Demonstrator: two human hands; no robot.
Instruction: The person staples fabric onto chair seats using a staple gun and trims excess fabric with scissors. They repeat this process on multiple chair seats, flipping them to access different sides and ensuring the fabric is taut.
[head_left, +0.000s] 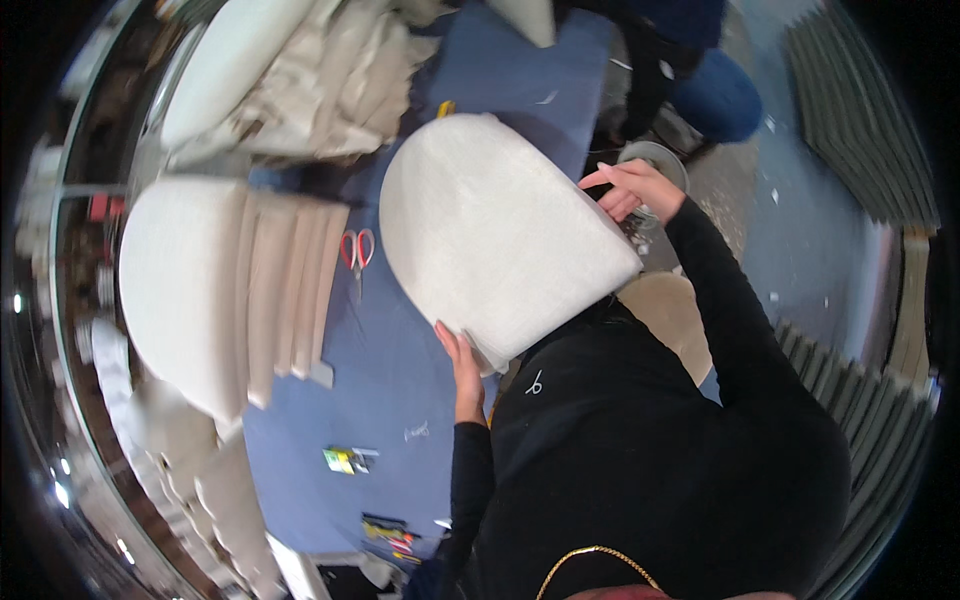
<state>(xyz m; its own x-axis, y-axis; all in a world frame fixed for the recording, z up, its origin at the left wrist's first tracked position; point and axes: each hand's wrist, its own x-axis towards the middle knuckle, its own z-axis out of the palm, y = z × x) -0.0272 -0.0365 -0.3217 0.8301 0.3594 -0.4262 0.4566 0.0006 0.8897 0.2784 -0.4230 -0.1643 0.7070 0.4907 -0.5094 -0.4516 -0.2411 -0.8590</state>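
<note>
A cream fabric-covered cushion (505, 230), rounded at its far left end and straight at the end nearest my body, lies tilted in front of me, partly over the blue table. My left hand (463, 368) grips its near left corner, fingers along the side; whatever is under the cushion there is hidden. Beside the cushion's right edge is my right hand (632, 190), its index finger stretched out and the others partly bent. Nothing shows in that hand, and its fingertips are close to the fabric. Red-handled scissors (358, 258) lie left of the cushion.
The blue table (375, 400) carries a stack of cream covered panels (190, 290), heaped beige fabric (335, 85) and a small yellow-green packet (345, 460). Right of it stand a bucket (668, 160), a blue round stool (718, 95) and stacked grey sheets (865, 110). Another person's dark clothing shows at the top.
</note>
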